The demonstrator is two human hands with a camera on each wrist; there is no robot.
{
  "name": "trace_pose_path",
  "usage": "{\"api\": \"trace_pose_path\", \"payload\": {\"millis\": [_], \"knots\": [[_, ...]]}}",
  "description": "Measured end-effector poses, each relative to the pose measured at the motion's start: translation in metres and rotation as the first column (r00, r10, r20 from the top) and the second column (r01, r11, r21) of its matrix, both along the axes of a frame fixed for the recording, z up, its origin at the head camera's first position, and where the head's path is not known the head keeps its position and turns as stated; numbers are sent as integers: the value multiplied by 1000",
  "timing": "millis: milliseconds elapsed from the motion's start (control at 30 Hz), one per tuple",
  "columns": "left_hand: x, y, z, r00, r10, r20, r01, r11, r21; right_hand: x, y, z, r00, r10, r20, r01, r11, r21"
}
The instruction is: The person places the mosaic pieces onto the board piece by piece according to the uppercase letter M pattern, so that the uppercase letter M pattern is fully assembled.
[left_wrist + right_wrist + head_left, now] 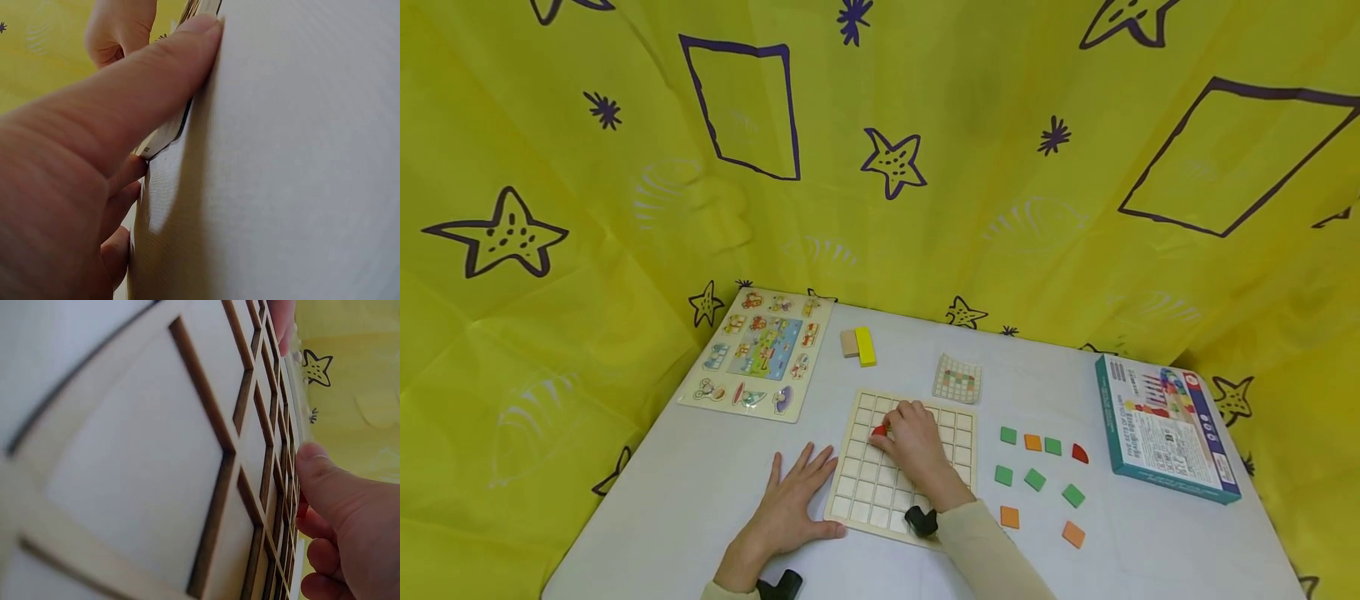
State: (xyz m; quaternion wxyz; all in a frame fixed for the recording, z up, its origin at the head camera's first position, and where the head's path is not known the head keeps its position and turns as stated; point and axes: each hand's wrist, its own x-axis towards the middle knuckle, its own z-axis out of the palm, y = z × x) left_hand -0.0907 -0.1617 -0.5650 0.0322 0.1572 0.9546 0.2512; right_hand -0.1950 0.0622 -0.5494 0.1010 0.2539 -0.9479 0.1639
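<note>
A square wooden grid board [868, 492] lies in the middle of the white table. Over its upper left cells, my right hand [917, 442] pinches a red quarter-circle tile [878, 431] between thumb and fingers. In the right wrist view a bit of the red tile [302, 506] shows under the thumb, close to the grid. Fingers spread, my left hand [790, 504] rests at the board's lower left corner. In the left wrist view its thumb [169, 59] lies along the board's edge [165, 134].
Green tiles [1035, 479], orange tiles [1010, 517] and a red tile [1079, 453] lie right of the board. Behind it are a pattern card [957, 379] and a yellow block [866, 347] beside a tan one. A picture puzzle [805, 392] sits left, a box [1172, 425] far right.
</note>
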Motion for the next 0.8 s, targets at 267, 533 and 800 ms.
{"api": "trace_pose_path", "payload": {"millis": [267, 533, 800], "knots": [[0, 0, 0, 1000, 4, -4, -4, 1000, 5, 0, -2, -1, 1000, -15, 20, 15, 1000, 8], [0, 1, 0, 1000, 0, -8, 0, 1000, 0, 0, -3, -2, 999, -37, 18, 37, 999, 8], [1, 0, 0, 1000, -7, -18, 7, 1000, -2, 2, -7, -1, 998, -66, 4, 65, 998, 25]]}}
